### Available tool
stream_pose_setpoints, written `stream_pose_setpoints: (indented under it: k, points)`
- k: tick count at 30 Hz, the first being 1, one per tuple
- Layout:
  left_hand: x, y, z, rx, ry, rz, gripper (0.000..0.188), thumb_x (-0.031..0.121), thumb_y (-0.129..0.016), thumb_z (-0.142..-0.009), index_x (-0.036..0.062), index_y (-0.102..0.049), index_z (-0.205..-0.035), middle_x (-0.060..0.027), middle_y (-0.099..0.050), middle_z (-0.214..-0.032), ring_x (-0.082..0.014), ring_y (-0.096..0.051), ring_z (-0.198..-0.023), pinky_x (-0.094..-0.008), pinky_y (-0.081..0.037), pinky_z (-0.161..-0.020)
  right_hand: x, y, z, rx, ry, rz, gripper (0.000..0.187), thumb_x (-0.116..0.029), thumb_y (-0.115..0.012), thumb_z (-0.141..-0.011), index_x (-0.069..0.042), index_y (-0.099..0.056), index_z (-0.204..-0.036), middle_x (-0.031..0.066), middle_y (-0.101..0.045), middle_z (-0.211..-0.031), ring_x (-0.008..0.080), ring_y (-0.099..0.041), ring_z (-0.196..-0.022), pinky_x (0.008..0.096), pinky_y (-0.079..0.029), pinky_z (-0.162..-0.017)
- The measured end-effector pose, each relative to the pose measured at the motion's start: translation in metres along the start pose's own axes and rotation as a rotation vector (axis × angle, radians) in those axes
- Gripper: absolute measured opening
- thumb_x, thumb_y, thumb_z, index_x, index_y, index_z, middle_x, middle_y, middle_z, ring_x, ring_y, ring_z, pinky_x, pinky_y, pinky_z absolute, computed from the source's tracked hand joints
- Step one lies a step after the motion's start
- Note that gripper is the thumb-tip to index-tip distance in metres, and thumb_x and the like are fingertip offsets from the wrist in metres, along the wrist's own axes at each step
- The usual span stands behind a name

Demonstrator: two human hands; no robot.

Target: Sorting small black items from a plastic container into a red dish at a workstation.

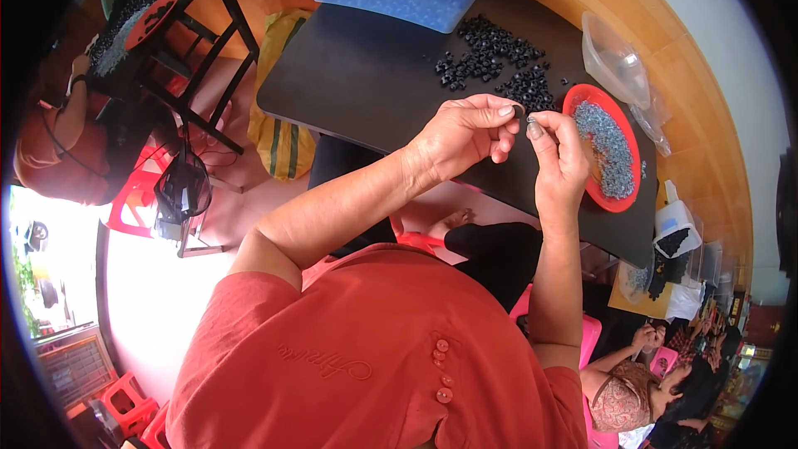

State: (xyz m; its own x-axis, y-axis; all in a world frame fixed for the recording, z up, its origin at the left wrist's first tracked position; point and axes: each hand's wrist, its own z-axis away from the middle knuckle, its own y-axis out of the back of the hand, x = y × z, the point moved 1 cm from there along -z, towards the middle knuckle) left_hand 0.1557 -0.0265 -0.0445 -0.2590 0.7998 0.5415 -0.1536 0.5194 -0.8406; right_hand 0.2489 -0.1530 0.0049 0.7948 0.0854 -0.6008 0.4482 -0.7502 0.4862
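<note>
Partly, left grip (462, 131) hides black piece (519, 111).

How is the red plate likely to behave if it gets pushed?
The red plate looks like smooth plastic, so it is probably light and fairly stiff. Being wide and shallow, it would likely slide rather than tip. The loose grey bits spread inside may shift or spill if jolted.

Red dish (592, 93): glossy plastic; tabletop (357, 75): smooth; shirt (357, 308): matt cloth.
</note>
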Motion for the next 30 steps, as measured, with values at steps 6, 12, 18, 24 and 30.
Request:
stream_pose_setpoints:
  k: [6,12,18,24,30]
  points:
    - [0.001,0.003,0.002,-0.082,0.026,0.086,0.017,0.016,-0.06,-0.096,-0.0001,-0.062,-0.102,-0.0097,-0.063,-0.09,-0.0183,-0.06,-0.073,-0.0315,-0.045,-0.062,-0.002,0.006,0.001,-0.009,-0.027,0.018,0.007,-0.004,-0.061,-0.093,-0.001,-0.063,-0.1,0.0033,-0.063,-0.087,0.012,-0.056,-0.079,0.0264,-0.045,-0.07]
    - [0.003,-0.002,0.005,-0.024,-0.01,0.023,0.013,0.011,-0.062,-0.094,-0.0005,-0.063,-0.1,-0.0122,-0.066,-0.092,-0.0196,-0.061,-0.069,-0.0328,-0.047,-0.059,-0.003,0.008,0.001,-0.047,0.062,0.083,0.008,-0.006,-0.061,-0.094,-0.001,-0.061,-0.101,0.0047,-0.062,-0.086,0.0137,-0.057,-0.077,0.0273,-0.045,-0.068]
    - [0.004,-0.002,0.008,0.002,-0.074,-0.027,0.01,0.0,-0.066,-0.087,-0.0011,-0.065,-0.097,-0.0128,-0.067,-0.09,-0.0199,-0.062,-0.067,-0.0338,-0.048,-0.057,-0.009,0.005,0.003,-0.08,0.077,0.074,0.009,-0.003,-0.062,-0.092,0.001,-0.057,-0.097,0.0113,-0.061,-0.085,0.0252,-0.06,-0.074,0.0341,-0.047,-0.065]
    - [0.005,-0.011,0.012,0.041,-0.128,-0.166,0.015,-0.005,-0.069,-0.084,-0.0018,-0.065,-0.098,-0.0107,-0.066,-0.088,-0.0177,-0.062,-0.066,-0.0315,-0.051,-0.055,-0.006,0.004,0.003,-0.105,0.097,0.07,0.009,-0.003,-0.061,-0.092,0.001,-0.056,-0.099,0.0115,-0.061,-0.086,0.0253,-0.059,-0.074,0.0347,-0.046,-0.064]
    - [0.007,-0.015,0.017,0.048,-0.171,-0.292,0.017,-0.004,-0.07,-0.085,-0.0033,-0.066,-0.102,-0.0095,-0.066,-0.089,-0.0151,-0.062,-0.069,-0.0286,-0.052,-0.056,-0.004,0.005,0.005,-0.097,0.064,0.021,0.008,-0.003,-0.06,-0.093,0.001,-0.057,-0.099,0.0107,-0.062,-0.087,0.0229,-0.06,-0.075,0.0322,-0.047,-0.066]
